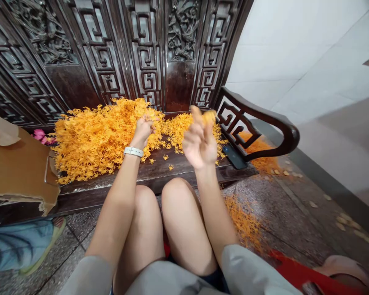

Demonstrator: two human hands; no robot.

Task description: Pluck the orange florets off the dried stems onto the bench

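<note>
My left hand [143, 130], with a pale watch band [133, 152] at the wrist, is in front of the large heap of orange plastic flower pieces [95, 141]. Its fingers are curled into a pinch; whatever lies between them blends with the heap behind. My right hand [199, 143] is raised over the smaller pile of the same pieces [176, 129], palm partly up and blurred by motion. Its index finger and thumb stand apart. A smeared yellow-orange piece [210, 116] shows just above the thumb; whether it touches the hand I cannot tell.
The piles lie on a dark carved wooden bench [184, 162] with an armrest [264, 114]. A phone [235, 157] rests near the armrest. A cardboard box [21, 164] stands left, above another person's foot [58, 223]. Orange bits [244, 221] litter the floor right.
</note>
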